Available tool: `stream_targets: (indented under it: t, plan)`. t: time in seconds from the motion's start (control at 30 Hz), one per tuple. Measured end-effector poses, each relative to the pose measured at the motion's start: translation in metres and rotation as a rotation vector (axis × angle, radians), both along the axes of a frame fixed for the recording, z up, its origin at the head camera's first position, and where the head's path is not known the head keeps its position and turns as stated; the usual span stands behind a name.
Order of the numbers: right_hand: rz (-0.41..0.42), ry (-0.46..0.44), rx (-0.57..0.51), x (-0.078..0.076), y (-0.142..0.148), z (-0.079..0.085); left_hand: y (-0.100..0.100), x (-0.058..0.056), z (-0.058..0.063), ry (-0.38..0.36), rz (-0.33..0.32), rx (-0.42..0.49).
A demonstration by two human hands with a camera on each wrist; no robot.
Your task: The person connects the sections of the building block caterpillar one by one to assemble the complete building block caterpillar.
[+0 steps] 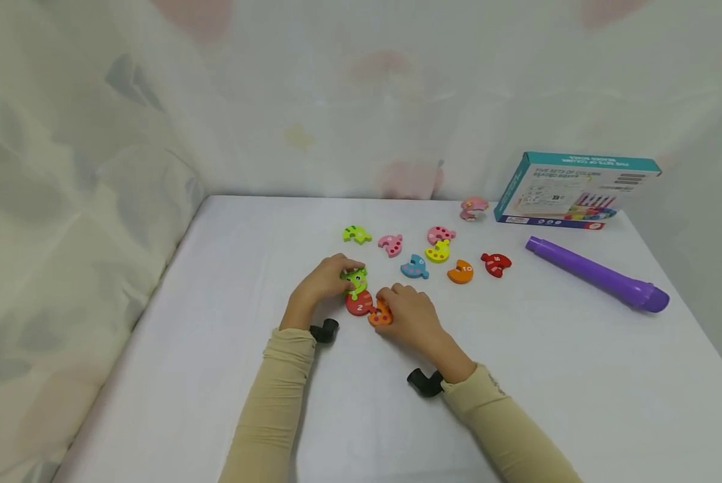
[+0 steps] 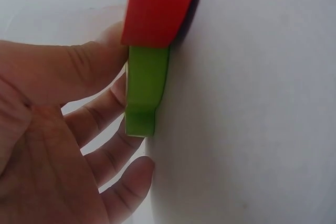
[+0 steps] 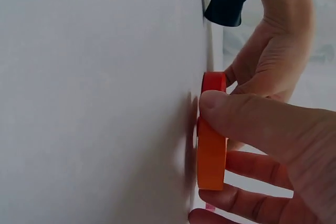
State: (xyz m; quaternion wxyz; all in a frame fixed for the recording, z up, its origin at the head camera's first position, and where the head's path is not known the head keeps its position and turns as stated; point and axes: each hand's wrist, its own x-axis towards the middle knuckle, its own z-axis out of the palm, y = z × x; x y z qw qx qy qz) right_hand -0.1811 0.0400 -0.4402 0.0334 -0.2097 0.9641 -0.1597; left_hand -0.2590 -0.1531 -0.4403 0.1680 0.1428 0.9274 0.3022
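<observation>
1. Green head piece (image 1: 356,280): animal-face puzzle part with a printed eye and light green edge; located at the centre of the frame, above and touching the red piece.
2. Red piece (image 1: 358,304): rounded, striped, marked "2"; located between the green head piece and the orange dotted piece.
3. Orange dotted piece (image 1: 379,315): flat faces, thick solid-orange edge, dark spots; located at the lower right of the red piece and touching it.
4. Left hand (image 1: 321,282): fingers grasp the green head piece between thumb and fingertips, partly covering it.
5. Right hand (image 1: 411,314): fingers grasp the orange dotted piece, thumb lying along its edge, covering its right side.
6. Loose pieces, above and right of the hands: green striped piece (image 1: 356,234), left pink piece (image 1: 390,245), right pink piece (image 1: 440,234) touching the yellow piece (image 1: 438,251), blue piece (image 1: 415,267), orange piece marked "10" (image 1: 460,272), red spotted piece (image 1: 496,264). The blue piece lies nearest the right hand.
7. Counter (image 1: 228,302): white-covered; carries all parts.
8. Purple toy microphone (image 1: 596,272): lies diagonally, right of the frame.
9. Pink figurine (image 1: 474,208): stands just left of the box.
10. Cardboard box (image 1: 566,191): printed, teal-topped, upper right; contents hidden.
</observation>
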Motion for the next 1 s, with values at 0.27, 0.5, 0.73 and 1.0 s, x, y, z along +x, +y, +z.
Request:
stream_targets:
  t: [0.27,0.5,0.73,1.0]
  plan:
    - [-0.020,0.014,-0.005,0.001,-0.003,0.004,0.000,0.000,0.001,-0.001,0.002,0.005]
    - [-0.027,-0.001,0.033,-0.002,-0.012,0.004,-0.001,0.001,0.001,-0.010,0.007,0.006]
    - [-0.039,-0.041,0.093,-0.006,-0.013,0.005,-0.001,-0.001,0.001,-0.001,-0.001,0.009]
    - [-0.068,0.035,0.085,-0.061,0.005,0.027,0.000,0.001,-0.002,-0.017,-0.001,0.027]
